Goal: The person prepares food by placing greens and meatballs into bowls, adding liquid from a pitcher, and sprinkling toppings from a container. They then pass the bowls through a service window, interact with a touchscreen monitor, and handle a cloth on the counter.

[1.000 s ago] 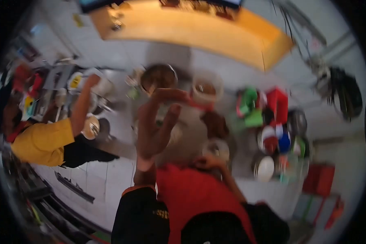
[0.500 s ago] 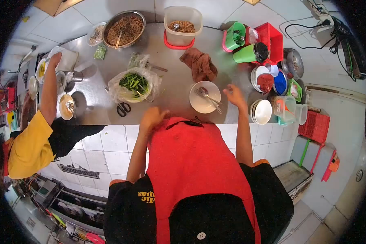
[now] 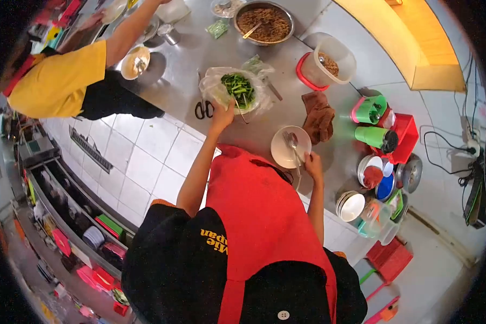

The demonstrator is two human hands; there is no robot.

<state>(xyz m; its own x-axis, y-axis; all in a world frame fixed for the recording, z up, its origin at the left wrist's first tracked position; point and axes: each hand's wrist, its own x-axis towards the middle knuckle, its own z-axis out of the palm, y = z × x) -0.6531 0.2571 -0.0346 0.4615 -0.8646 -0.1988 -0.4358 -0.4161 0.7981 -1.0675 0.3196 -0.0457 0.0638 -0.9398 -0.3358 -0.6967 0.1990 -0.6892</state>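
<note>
My left hand (image 3: 223,114) is at the near rim of a bowl of chopped greens (image 3: 237,90) lined with a clear plastic bag (image 3: 209,81); the thumb lies over the rim and the other fingers are partly hidden. Just left of that hand are black-handled scissors (image 3: 204,109). With my right hand (image 3: 313,164) I pinch the right rim of a white bowl (image 3: 279,148). A spoon and fork (image 3: 292,141) lie inside this bowl. Behind it is a crumpled brown cloth (image 3: 318,116).
A steel bowl of brown minced food (image 3: 264,24) and a plastic tub (image 3: 335,58) stand at the back. Stacked bowls (image 3: 352,206), green containers (image 3: 369,109) and a red basket (image 3: 405,137) crowd the right. At the left, a co-worker in a yellow shirt (image 3: 65,81) reaches over the table.
My view has turned and shifted. My left hand has moved from the table's front edge to the bowl of greens. My right hand has come onto the white bowl's rim.
</note>
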